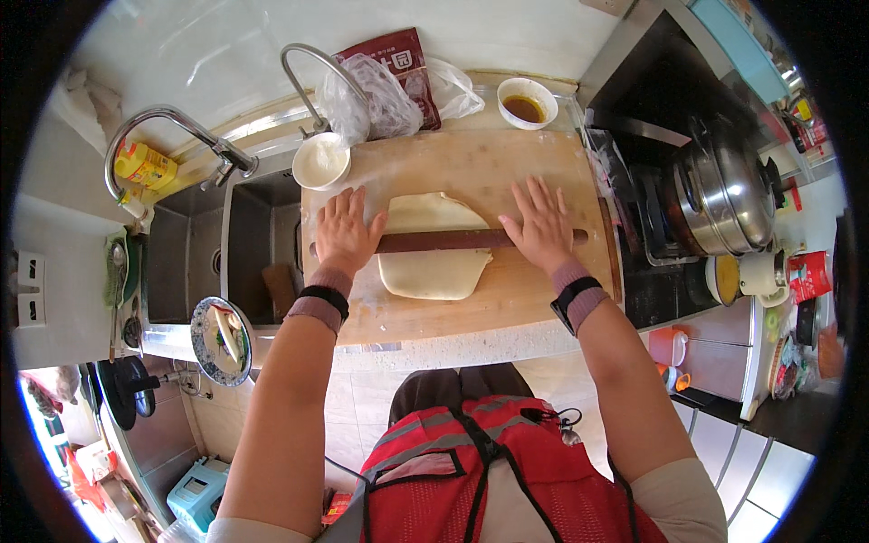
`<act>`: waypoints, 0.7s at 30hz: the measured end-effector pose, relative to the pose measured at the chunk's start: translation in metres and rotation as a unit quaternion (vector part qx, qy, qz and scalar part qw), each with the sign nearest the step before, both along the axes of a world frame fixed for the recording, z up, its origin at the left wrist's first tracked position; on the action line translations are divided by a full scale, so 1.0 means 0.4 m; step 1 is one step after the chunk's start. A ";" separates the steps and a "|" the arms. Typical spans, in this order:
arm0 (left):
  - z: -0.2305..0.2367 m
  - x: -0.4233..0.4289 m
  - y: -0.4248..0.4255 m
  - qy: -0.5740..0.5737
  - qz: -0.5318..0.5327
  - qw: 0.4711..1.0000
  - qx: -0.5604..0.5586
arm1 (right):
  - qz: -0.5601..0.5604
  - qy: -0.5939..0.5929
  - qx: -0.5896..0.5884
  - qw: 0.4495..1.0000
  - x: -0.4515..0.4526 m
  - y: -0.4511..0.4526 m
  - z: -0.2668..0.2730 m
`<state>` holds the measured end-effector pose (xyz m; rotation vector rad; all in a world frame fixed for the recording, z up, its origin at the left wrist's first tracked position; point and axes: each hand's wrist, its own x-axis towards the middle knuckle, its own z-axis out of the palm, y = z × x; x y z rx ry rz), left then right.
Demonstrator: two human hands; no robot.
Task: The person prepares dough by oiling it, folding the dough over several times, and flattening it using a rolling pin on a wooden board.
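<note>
A dark wooden rolling pin lies crosswise over a flat sheet of pale dough on a wooden board. My left hand rests palm down on the pin's left part, fingers stretched forward and thumb out to the side. On the right part, my right hand presses flat in the same way, its fingers spread. Neither hand wraps around the pin. Dough shows both in front of and behind the pin, with a small folded bit at its far edge.
A bowl of white powder stands at the board's far left corner, a bowl of brown liquid at the far right. Left is a double sink with a patterned plate at its near edge. A steel pot sits on the stove.
</note>
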<state>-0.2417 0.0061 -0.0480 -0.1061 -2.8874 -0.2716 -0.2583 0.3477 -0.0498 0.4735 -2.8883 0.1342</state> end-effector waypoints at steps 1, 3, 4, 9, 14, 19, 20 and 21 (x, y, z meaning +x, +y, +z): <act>-0.014 0.025 -0.007 0.014 -0.007 1.000 -0.021 | 0.006 0.014 0.002 1.000 0.028 -0.008 0.012; -0.026 0.067 -0.002 0.032 -0.021 0.999 -0.039 | 0.004 0.035 -0.004 0.999 0.087 0.007 0.002; -0.025 0.089 0.005 0.004 -0.020 0.999 -0.033 | 0.005 0.053 -0.011 0.999 0.114 0.013 -0.008; -0.007 0.197 0.004 -0.012 -0.026 0.996 -0.080 | -0.015 -0.002 -0.036 0.999 0.240 0.005 -0.017; -0.009 0.312 0.006 -0.055 -0.050 0.995 -0.072 | 0.008 0.031 -0.052 0.998 0.377 0.009 -0.014; -0.022 0.392 -0.004 -0.024 -0.060 0.997 -0.038 | 0.013 0.040 -0.064 0.997 0.448 0.015 0.003; -0.028 0.406 -0.005 -0.029 -0.062 0.997 -0.029 | 0.021 0.053 -0.081 0.995 0.448 0.023 -0.002; -0.025 0.417 -0.004 -0.035 -0.064 0.997 -0.022 | 0.021 0.055 -0.080 0.995 0.441 0.029 -0.002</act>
